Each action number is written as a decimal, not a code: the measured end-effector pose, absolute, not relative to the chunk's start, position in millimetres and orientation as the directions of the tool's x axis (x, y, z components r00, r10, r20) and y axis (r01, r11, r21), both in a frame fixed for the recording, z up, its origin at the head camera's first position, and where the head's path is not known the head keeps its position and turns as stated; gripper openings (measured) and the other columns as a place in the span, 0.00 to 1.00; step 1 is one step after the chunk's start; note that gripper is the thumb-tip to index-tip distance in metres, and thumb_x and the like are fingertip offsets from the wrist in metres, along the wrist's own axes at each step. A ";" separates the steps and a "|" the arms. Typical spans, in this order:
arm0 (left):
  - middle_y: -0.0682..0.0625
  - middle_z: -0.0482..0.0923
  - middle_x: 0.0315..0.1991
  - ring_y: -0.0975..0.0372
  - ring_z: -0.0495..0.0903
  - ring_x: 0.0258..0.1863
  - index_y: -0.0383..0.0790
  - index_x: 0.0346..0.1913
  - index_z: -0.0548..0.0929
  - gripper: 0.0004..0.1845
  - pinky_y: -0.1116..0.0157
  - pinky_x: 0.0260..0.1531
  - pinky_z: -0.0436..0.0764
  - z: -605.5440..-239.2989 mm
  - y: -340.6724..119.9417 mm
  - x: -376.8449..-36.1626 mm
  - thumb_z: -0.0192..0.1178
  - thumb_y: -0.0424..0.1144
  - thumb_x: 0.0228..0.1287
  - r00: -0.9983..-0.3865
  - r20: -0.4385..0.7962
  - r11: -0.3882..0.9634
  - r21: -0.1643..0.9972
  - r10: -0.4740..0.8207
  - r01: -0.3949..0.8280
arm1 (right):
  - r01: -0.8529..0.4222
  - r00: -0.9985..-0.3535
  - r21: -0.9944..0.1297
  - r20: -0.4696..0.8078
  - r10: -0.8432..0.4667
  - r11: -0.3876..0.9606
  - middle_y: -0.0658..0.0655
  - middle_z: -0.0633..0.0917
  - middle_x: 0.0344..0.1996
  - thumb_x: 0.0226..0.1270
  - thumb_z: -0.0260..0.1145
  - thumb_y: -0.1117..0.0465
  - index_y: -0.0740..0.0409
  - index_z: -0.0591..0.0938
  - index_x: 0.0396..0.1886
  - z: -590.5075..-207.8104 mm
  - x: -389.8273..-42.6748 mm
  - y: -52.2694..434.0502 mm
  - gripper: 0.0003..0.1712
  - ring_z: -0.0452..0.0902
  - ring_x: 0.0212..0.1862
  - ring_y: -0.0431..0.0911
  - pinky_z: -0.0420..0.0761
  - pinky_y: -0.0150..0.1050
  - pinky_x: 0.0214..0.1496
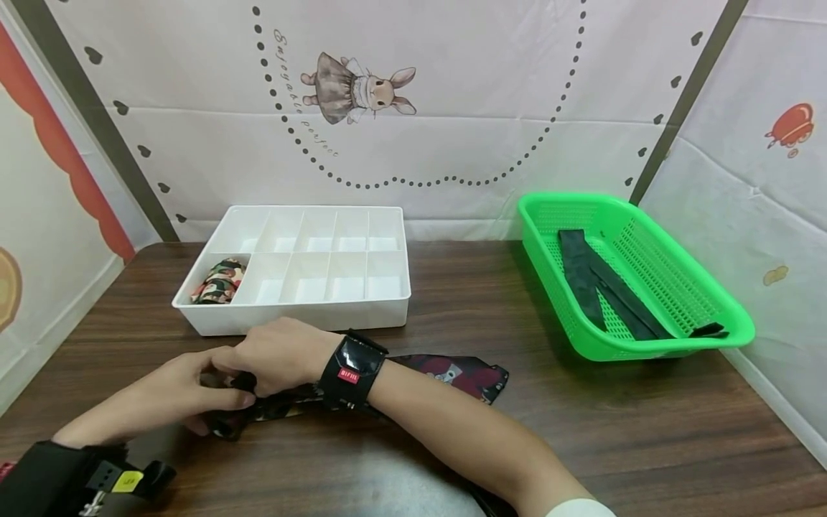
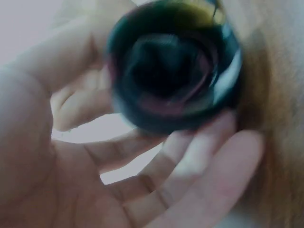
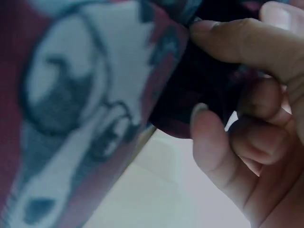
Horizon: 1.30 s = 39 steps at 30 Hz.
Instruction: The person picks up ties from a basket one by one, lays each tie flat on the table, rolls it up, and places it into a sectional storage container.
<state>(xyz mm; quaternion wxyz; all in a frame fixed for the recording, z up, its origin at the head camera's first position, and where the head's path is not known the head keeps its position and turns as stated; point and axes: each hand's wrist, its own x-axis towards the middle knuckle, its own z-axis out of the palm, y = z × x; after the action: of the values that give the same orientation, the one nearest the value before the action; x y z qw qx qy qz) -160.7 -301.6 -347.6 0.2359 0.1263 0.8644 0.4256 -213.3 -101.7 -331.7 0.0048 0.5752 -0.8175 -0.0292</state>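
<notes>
A dark patterned necktie (image 1: 452, 370) lies across the table, its wide maroon end to the right and its other end in a roll. My left hand (image 1: 171, 388) holds the rolled end, whose round coiled side (image 2: 164, 71) faces the left wrist view among curved fingers. Above the roll, my right hand (image 1: 284, 355) pinches the tie close to the left fingertips. Up close in the right wrist view, the maroon tie fabric (image 3: 71, 118) shows a grey-white printed figure, with thumb and fingers (image 3: 237, 42) on the dark part beside it. The right forearm covers the tie's middle.
Behind the hands stands a white divided box (image 1: 304, 309) with a rolled patterned tie (image 1: 221, 281) in its front left compartment. A green basket (image 1: 678, 266) at the right holds dark ties (image 1: 584, 276). White printed sheets (image 1: 452, 86) border the table at the back and sides.
</notes>
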 end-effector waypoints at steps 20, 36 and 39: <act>0.47 0.82 0.40 0.55 0.80 0.27 0.33 0.56 0.75 0.29 0.54 0.19 0.82 -355.5 -281.2 -157.8 0.75 0.41 0.57 -0.941 -0.214 0.767 0.638 0.262 0.068 | -0.923 -0.376 -0.022 -0.153 -0.914 0.383 0.40 0.80 0.33 0.69 0.74 0.58 0.37 0.86 0.50 -317.5 -202.3 -98.0 0.13 0.74 0.37 0.36 0.74 0.33 0.37; 0.43 0.80 0.50 0.54 0.81 0.43 0.24 0.72 0.66 0.34 0.52 0.34 0.88 -346.8 -305.1 -159.8 0.63 0.46 0.78 -0.873 -0.358 0.606 0.790 0.332 -0.094 | -0.936 -0.351 0.039 -0.040 -0.936 0.349 0.41 0.79 0.29 0.71 0.73 0.52 0.47 0.80 0.56 -336.7 -214.6 -99.1 0.18 0.75 0.34 0.35 0.73 0.32 0.36; 0.42 0.80 0.50 0.54 0.81 0.45 0.24 0.72 0.68 0.34 0.52 0.34 0.88 -349.8 -304.2 -161.5 0.62 0.47 0.78 -0.878 -0.358 0.617 0.781 0.319 -0.094 | -0.939 -0.343 0.039 -0.036 -0.939 0.341 0.41 0.80 0.29 0.71 0.73 0.53 0.49 0.79 0.59 -338.0 -213.4 -100.9 0.21 0.77 0.34 0.35 0.74 0.31 0.37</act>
<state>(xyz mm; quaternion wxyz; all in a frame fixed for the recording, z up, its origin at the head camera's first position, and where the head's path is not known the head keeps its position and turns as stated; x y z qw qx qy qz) -161.5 -304.2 -349.8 0.2387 0.0648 0.8668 0.4329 -213.4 -100.9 -338.0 -0.0034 0.5733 -0.8189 -0.0262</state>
